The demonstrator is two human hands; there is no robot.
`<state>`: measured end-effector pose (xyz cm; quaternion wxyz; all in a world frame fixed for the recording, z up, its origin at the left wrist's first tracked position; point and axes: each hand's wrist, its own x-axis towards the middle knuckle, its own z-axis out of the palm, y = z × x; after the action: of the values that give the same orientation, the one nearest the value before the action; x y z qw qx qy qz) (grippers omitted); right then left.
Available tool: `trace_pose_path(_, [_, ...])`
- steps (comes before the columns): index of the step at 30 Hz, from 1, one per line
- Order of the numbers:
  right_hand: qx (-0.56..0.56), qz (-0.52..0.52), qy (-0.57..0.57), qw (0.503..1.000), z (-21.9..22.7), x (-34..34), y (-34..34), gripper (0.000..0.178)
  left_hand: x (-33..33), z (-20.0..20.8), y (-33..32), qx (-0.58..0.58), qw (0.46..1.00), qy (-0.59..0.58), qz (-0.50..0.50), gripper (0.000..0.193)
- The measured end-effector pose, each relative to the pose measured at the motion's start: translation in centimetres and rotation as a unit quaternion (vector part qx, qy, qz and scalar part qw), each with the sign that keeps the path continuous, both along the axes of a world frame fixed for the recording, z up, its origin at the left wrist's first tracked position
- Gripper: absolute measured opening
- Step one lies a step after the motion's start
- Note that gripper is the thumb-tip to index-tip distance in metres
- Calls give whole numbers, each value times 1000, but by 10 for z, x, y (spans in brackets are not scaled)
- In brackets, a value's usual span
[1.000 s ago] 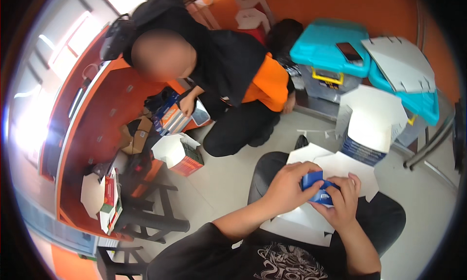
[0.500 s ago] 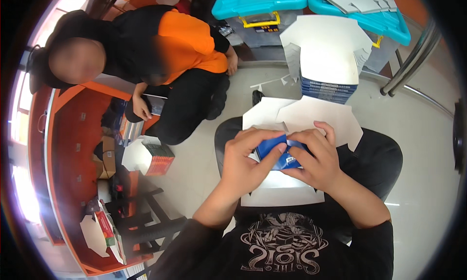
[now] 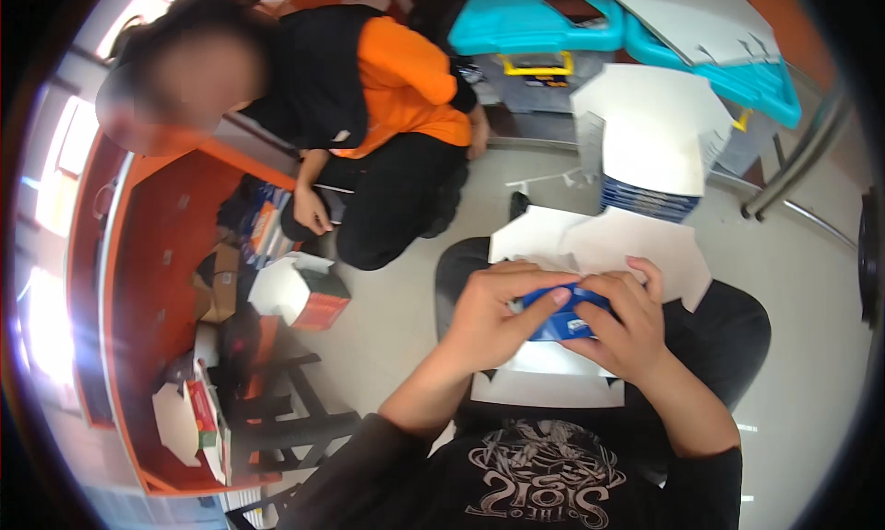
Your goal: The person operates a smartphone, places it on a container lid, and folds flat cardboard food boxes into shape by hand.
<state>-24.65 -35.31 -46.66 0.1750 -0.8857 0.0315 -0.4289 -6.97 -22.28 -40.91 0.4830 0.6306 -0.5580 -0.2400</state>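
Observation:
Both my hands hold a small blue carton [image 3: 556,327] with a little white patch on its side. My left hand [image 3: 490,320] wraps its left end, thumb lying along the top. At the right end, my right hand [image 3: 629,320] grips with thumb and fingers, while one finger sticks up. Much of the carton is hidden under my fingers. Beneath it, an open white cardboard box [image 3: 548,391] rests on my lap, its flaps spread out toward the far side. I cannot tell what lies inside that box.
Beyond my knees stands a stack of blue boxes [image 3: 648,201] with an open white carton [image 3: 656,143] on top. Teal-lidded bins [image 3: 539,34] are behind, one bearing a phone [image 3: 573,8]. A person in orange and black [image 3: 406,92] crouches at left, near a reddish box [image 3: 322,307] and black stool [image 3: 300,410].
The whole view has shifted, so most things appear lower and farther right. Both my hands keep hold of the blue carton, with little change in grip. The other person's head has tilted.

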Motion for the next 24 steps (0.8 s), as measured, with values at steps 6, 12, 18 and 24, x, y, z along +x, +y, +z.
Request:
trace_pose_path(6, [-5, -25, -12, 1000, 0, -5, -5, 49, -12, 4, -9, -8, 1000, -26, -8, 26])
trace_pose_path(12, [18, -16, -26, 999, 0, -3, -9, 61, -6, 2, -6, -6, 998, -60, -30, 27])
trace_pose_path(18, [21, 0, 16, 1000, -4, -4, -15, 69, -4, 23, 0, 85, 984, -136, -77, 25])
trace_pose_path(24, [-22, -79, 8, 997, 22, -9, -12, 68, 9, 7, 9, 48, 998, -12, 25, 18])
